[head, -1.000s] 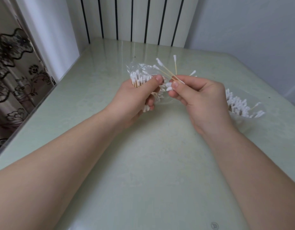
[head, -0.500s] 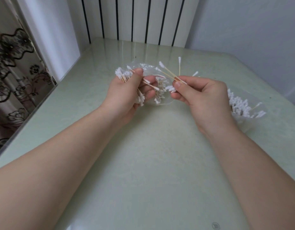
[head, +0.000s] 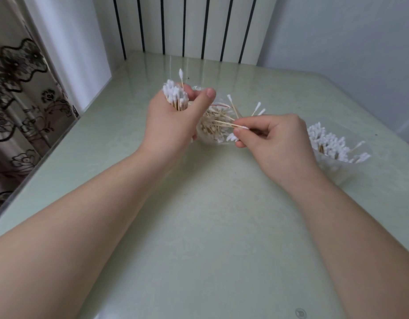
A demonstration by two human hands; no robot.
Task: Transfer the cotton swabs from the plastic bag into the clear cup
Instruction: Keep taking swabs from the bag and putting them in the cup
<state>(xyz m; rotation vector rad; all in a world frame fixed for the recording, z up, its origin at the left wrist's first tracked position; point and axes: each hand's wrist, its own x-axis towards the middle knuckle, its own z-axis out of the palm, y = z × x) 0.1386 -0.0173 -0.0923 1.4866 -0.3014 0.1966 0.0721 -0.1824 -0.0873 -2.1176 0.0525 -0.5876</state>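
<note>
Pale green tabletop [head: 199, 226] is bearing the scene: the left hand [head: 169, 125], fingers curled tight, is gripping a bundle of cotton swabs [head: 174, 95] now raised above the plastic bag [head: 212, 134], not sunk in it as a second ago. A batch seems ready for the part-filled clear cup [head: 327, 166] at far right. The right hand [head: 279, 141] is pinching a few loose swabs [head: 229, 124], now held lower and flatter.

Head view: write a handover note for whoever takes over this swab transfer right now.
Left hand grips a bundle of swabs, tips up.
Right hand pinches a few swabs at the plastic bag, which sits between the hands with loose swabs inside.
Clear cup stands on the table right of the right hand, already holding many swabs.
Left to do: both handfuls and the bag's remainder go into the cup.
</note>
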